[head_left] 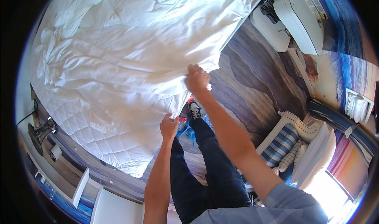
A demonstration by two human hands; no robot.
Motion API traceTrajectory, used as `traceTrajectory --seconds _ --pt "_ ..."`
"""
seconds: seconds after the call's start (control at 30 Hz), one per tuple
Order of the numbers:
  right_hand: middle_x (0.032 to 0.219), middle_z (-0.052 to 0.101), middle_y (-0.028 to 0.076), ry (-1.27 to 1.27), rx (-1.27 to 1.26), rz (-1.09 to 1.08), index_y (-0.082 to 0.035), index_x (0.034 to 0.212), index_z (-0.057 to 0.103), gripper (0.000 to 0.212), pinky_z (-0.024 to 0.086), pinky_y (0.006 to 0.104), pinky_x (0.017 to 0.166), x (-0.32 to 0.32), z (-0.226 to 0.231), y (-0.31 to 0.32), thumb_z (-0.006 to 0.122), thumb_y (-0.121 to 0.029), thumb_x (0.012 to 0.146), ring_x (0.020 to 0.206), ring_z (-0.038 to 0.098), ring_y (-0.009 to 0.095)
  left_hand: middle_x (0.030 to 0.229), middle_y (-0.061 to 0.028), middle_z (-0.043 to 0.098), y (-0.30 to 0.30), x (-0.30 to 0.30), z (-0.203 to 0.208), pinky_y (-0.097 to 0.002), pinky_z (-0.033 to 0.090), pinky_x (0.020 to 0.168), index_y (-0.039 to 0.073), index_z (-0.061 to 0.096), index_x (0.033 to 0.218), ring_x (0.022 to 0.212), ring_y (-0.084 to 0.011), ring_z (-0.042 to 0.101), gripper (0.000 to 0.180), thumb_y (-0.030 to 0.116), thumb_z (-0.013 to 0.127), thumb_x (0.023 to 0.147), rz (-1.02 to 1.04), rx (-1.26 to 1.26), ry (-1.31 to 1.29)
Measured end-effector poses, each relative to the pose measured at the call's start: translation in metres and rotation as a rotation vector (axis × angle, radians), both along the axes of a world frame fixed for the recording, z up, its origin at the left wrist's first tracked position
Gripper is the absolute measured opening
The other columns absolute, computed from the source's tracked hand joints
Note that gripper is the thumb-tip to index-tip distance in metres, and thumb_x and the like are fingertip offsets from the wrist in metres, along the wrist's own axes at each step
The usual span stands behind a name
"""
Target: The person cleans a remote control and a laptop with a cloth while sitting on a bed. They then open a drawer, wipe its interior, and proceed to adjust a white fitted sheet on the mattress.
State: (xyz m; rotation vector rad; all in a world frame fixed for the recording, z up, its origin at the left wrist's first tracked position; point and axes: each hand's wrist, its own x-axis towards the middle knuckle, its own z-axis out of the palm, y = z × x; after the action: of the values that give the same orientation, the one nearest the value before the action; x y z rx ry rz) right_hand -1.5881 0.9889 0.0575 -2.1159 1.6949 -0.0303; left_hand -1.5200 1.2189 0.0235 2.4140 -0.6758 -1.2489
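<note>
A rumpled white duvet [130, 54] covers most of the bed, its near edge pulled toward me. My right hand [197, 80] is closed on that edge near the bed's right corner, slightly blurred. Lower and to the left, my left hand [169, 126] pinches another part of the same edge, thumb on top. Between the two hands the cloth hangs in loose folds. Where the duvet is drawn back, a white quilted mattress cover [94, 137] shows along the near left side of the bed.
Blue plastic [188, 134] and a red item [182, 119] lie on the floor by my shoe [194, 110]. A sofa [272, 139] with checked cushions and white pillows [321, 157] stands at right. White bedside furniture [300, 20] is far right; a black fan-like object [37, 139] is left.
</note>
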Motion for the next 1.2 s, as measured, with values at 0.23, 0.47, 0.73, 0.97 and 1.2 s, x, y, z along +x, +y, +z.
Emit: traceTrajectory --seconds 0.23,0.47,0.73,0.97,1.2 --pt "0.126 0.053 0.021 -1.042 -0.005 0.441 -0.003 0.127 0.051 0.063 0.05 0.0452 0.082 0.143 0.113 0.028 0.058 0.007 0.066 0.106 0.058 0.039 0.1 -0.0112 0.07 0.078 -0.015 -0.115 -0.0391 0.05 0.081 0.004 0.062 0.115 0.094 -0.0263 0.066 0.046 0.039 0.066 0.085 0.064 -0.369 0.265" --pt "0.099 0.07 0.01 -0.608 0.181 0.223 -0.009 0.107 0.067 0.033 0.051 0.0407 0.077 -0.002 -0.022 0.034 0.062 -0.006 0.074 0.087 0.066 0.03 0.093 -0.0102 0.069 -0.061 -0.051 0.009 -0.0312 0.049 0.062 0.005 0.064 0.111 0.075 -0.0194 0.064 0.035 0.032 0.065 0.088 0.155 0.083 0.304" --pt "0.084 0.069 0.019 -0.426 0.292 -0.414 -0.007 0.109 0.063 0.035 0.051 0.0475 0.076 -0.115 -0.057 -0.069 0.066 -0.029 0.082 0.082 0.066 0.038 0.084 -0.0081 0.069 -0.137 -0.063 -0.017 -0.0272 0.041 0.053 0.006 0.063 0.1 0.062 -0.0149 0.057 0.046 0.049 0.049 0.096 1.101 0.034 1.117" --pt "0.09 0.068 0.023 -0.534 0.355 -0.458 -0.002 0.103 0.065 0.04 0.052 0.0458 0.082 -0.084 -0.066 -0.19 0.069 -0.033 0.079 0.089 0.066 0.041 0.067 -0.0031 0.056 -0.181 -0.09 -0.039 -0.0271 0.041 0.052 0.004 0.063 0.081 0.061 -0.0147 0.055 0.059 0.062 0.053 0.088 1.492 -0.197 1.294" --pt "0.091 0.068 0.026 -0.315 0.245 -0.656 0.002 0.09 0.068 0.038 0.053 0.0468 0.08 -0.081 -0.067 -0.253 0.076 -0.03 0.072 0.088 0.065 0.043 0.064 -0.0008 0.047 -0.217 -0.094 -0.011 -0.0242 0.036 0.048 0.007 0.055 0.078 0.056 -0.0124 0.047 0.055 0.062 0.056 0.087 1.62 -0.031 0.966"
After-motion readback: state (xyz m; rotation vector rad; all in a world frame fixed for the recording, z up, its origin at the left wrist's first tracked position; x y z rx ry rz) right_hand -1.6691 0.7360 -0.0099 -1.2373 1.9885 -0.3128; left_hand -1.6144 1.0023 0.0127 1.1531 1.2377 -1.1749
